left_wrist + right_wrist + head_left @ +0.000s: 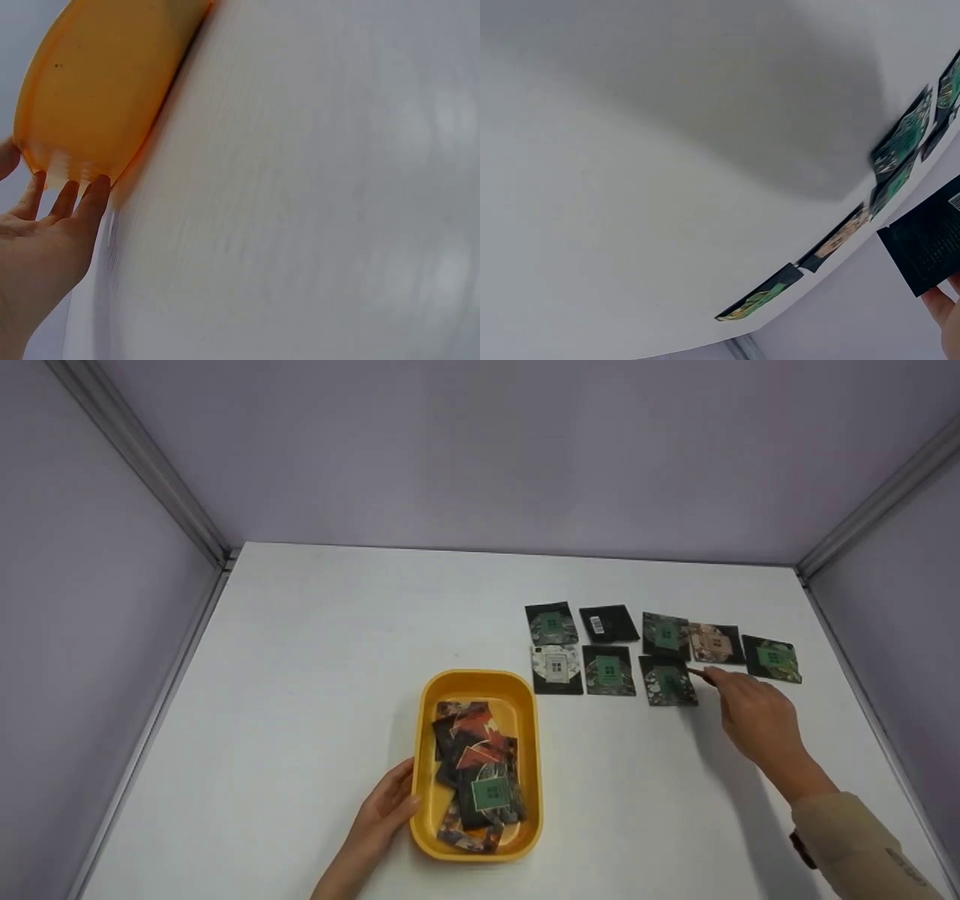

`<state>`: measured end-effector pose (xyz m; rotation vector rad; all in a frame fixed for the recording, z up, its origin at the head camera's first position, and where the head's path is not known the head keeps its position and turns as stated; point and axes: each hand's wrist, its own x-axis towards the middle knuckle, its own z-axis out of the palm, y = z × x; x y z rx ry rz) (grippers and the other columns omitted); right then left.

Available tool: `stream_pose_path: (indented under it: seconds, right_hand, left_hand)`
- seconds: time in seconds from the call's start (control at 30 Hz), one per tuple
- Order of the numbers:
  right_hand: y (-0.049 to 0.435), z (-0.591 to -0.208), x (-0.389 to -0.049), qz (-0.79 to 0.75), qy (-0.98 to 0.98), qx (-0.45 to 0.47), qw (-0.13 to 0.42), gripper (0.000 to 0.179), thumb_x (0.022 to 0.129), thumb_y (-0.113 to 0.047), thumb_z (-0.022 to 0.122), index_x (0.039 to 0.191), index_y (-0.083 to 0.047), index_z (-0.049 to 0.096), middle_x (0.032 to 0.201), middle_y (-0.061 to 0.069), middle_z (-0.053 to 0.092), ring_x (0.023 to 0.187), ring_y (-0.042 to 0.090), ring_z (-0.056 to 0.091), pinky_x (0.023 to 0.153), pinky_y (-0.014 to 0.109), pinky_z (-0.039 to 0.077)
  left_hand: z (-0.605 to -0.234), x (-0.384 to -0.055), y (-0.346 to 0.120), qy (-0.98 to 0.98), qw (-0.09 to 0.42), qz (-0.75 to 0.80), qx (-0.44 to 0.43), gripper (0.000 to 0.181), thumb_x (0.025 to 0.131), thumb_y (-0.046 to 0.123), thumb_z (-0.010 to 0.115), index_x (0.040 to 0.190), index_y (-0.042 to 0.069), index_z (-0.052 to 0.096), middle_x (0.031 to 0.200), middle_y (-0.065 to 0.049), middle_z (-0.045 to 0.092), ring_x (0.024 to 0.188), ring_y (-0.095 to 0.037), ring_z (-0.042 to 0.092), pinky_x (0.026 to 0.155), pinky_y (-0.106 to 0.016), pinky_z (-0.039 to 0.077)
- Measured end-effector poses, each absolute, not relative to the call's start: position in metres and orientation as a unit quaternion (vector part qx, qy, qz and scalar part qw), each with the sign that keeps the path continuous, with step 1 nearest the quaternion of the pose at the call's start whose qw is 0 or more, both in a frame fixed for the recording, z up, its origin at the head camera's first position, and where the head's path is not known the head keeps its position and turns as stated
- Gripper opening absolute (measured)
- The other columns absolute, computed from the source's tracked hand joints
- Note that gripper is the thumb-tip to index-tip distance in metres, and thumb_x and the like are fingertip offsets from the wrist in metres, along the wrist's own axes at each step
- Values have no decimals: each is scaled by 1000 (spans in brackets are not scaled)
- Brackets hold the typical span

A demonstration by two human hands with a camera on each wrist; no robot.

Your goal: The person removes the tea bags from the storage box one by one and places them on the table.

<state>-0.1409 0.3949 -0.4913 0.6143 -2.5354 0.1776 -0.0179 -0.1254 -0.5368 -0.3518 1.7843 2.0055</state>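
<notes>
My left hand [382, 810] holds the left side of a yellow plastic tray [424, 735]. In the left wrist view, its fingertips press against the outside of the tray's wall [90, 97]. A jumbled pile of flat square sachets [491, 793], red, black and green, lies inside. Over the right part of the table, my right hand [761, 720] pinches a dark sachet [701, 675], seen almost edge-on from above. The right wrist view shows this sachet's black back [922, 240] with part of a barcode. Just left of it lies a green-labelled sachet [667, 681] on the table.
More sachets lie in two rough rows on the white table [300, 660]: a barcode-up black one [609, 624], a white-labelled one [556, 669], a pink-labelled one [716, 643] and several green-labelled ones. Pale walls [487, 457] stand at the back and sides.
</notes>
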Motion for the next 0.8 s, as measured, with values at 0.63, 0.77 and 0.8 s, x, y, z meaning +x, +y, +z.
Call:
stream_pose_path:
  seconds: [0.63, 0.77, 0.8]
  right_hand:
    - [427, -508, -154, 6, -955, 211, 208, 38, 79, 16, 66, 115, 6, 67, 106, 24, 70, 93, 42, 66, 71, 57, 55]
    - [430, -512, -156, 8, -961, 202, 188, 37, 81, 14, 65, 116, 5, 67, 108, 24, 69, 94, 43, 66, 71, 58, 55]
    - [431, -513, -156, 10, -963, 201, 181, 37, 81, 14, 65, 117, 5, 67, 109, 24, 69, 94, 43, 66, 71, 57, 55]
  left_hand:
    - [-538, -16, -127, 622, 207, 748, -101, 71, 99, 30, 62, 155, 5, 27, 160, -17, 25, 148, -32, 22, 118, -41, 27]
    - [-537, -16, -127, 624, 205, 747, -104, 70, 99, 30, 62, 154, 4, 28, 160, -17, 25, 148, -32, 22, 118, -42, 26]
    - [-537, -16, -127, 626, 205, 745, -106, 71, 99, 31, 63, 154, 4, 28, 160, -17, 26, 148, -32, 23, 118, -42, 27]
